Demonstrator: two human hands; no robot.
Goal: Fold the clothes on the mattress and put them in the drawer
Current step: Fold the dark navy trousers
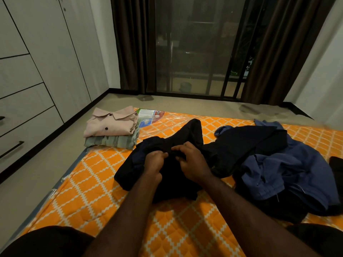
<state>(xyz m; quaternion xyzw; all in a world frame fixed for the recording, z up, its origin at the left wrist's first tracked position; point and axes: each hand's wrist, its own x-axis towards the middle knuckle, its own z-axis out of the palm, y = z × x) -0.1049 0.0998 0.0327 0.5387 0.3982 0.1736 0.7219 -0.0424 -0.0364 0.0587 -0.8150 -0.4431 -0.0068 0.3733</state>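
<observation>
A dark navy garment [187,132] lies crumpled in the middle of the orange patterned mattress [89,184]. My left hand [155,163] pinches its fabric with curled fingers, and my right hand [193,161] grips the cloth right beside it. Both hands meet near the garment's middle. To the right sits a loose heap of blue shirt [289,175] and dark clothing [246,141]. At the mattress's far left corner a folded pink shirt [111,123] rests on a folded green garment [113,141].
White wardrobe drawers with dark handles [13,149] line the left wall beyond a strip of floor. A printed label [148,115] shows under the mattress's plastic wrap. Dark curtains [130,43] frame a glass sliding door ahead. My knees fill the bottom corners.
</observation>
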